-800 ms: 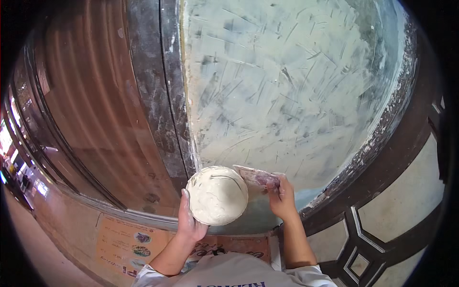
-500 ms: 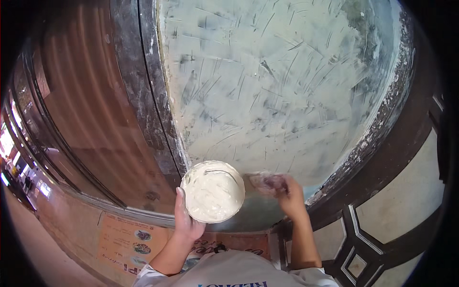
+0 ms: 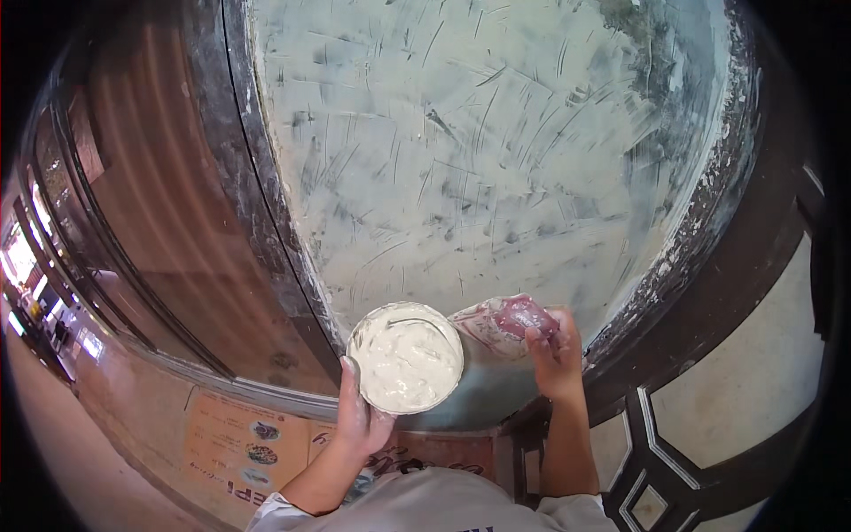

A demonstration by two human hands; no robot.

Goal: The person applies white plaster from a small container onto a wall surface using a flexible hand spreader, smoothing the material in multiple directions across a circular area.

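Observation:
My left hand point(image 3: 361, 410) is closed around a round bowl point(image 3: 405, 359) full of creamy white paste, gripping its left side and underside. My right hand point(image 3: 558, 359) grips a flat pink, paste-smeared spreader point(image 3: 517, 316), its blade pointing left toward the bowl's upper right edge; whether they touch I cannot tell. Both hands are low in front of a large panel point(image 3: 461, 195) coated in pale, streaky filler, with dark scraped patches near its upper right.
A dark weathered frame point(image 3: 235, 151) borders the panel, with brown glossy panelling point(image 3: 146, 204) left. Dark panelling with pale insets point(image 3: 718, 399) stands right. Printed orange cardboard point(image 3: 226, 443) lies below. A bright opening point(image 3: 27, 266) shows at the far left.
My right hand has moved right and the spreader has turned, showing more of its pink face. The bowl stayed nearly in place. The view of the panel has shifted left.

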